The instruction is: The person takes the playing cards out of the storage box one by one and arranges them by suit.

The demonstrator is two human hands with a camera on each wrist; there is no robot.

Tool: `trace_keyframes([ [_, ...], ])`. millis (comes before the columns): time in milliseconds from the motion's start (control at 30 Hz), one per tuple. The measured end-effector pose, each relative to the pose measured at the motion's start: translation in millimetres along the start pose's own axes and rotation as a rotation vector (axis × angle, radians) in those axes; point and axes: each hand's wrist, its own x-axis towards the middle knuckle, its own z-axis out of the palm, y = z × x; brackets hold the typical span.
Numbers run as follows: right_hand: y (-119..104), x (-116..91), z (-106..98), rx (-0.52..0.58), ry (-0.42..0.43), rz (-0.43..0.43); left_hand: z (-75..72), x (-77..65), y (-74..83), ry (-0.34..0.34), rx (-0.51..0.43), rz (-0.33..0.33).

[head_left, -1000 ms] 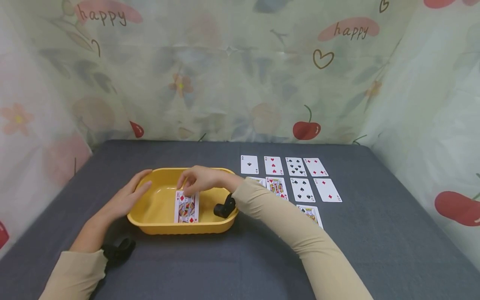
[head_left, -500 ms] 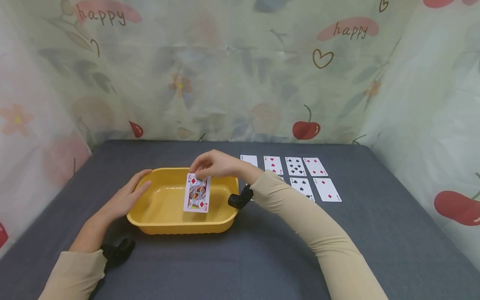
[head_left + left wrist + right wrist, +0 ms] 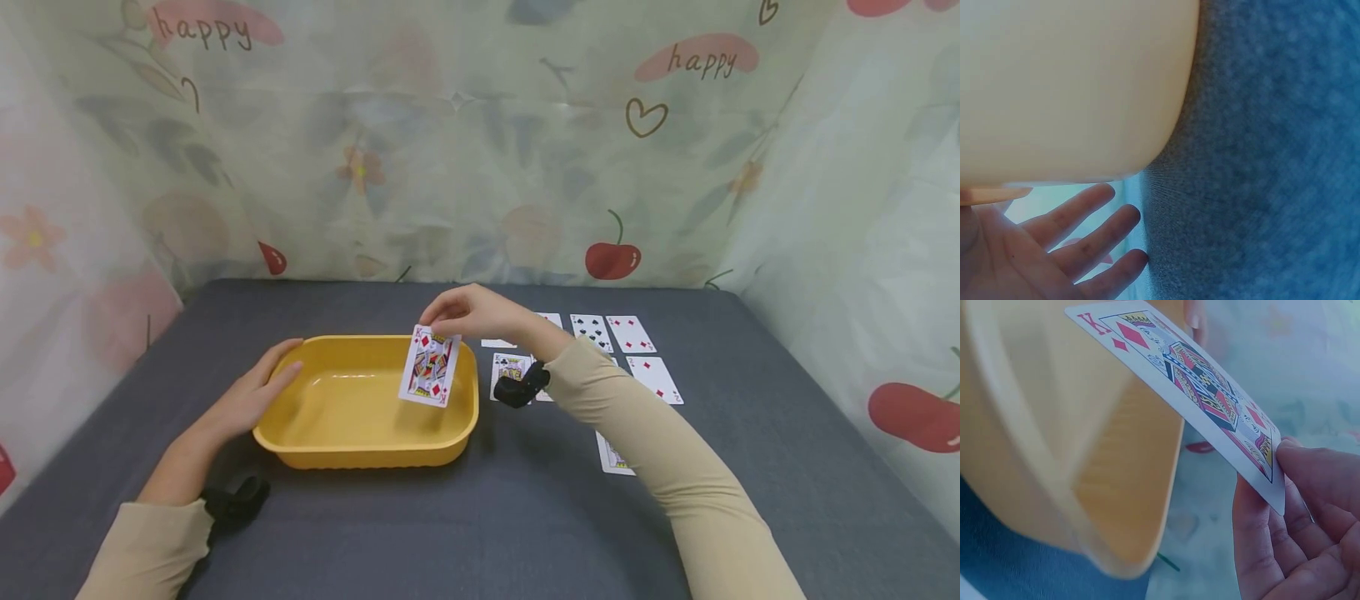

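Observation:
My right hand (image 3: 480,315) pinches one king of diamonds playing card (image 3: 430,367) by its upper end, above the right part of a yellow plastic tub (image 3: 330,408). In the right wrist view the card (image 3: 1204,384) tilts, its face showing, with thumb and fingers (image 3: 1254,544) at one short edge. At the tub's left end rests my left hand (image 3: 247,396), its thumb over the rim. The left wrist view shows straight, spread fingers (image 3: 1094,250) beside the tub's outer wall (image 3: 1085,94).
Face-up playing cards lie in rows right of the tub, among them a seven of spades (image 3: 591,332), a four of diamonds (image 3: 631,334), a two of diamonds (image 3: 655,380) and a king (image 3: 508,371). My right arm hides several. A dark cloth (image 3: 480,533) covers the table.
The right hand has lifted the king of diamonds from the tub's floor and carried it rightward and up. My left hand and the tub have not moved.

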Motion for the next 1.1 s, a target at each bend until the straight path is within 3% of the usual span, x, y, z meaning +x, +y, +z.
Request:
trace_keyframes([
  [233,8.0,-17.4,-15.6,0.027,0.021,0.007,0.3,-1.0,0.4,-0.001,-0.002,-0.005],
  [600,26.8,-52.0,-44.4,0.078,0.091,0.086,0.3,-1.5,2.3,0.0,-0.012,-0.005],
  [1100,66.9,-110.6,-96.9,0.042,0.236,0.102,-0.1,-1.4,1.3,0.004,-0.01,0.014],
])
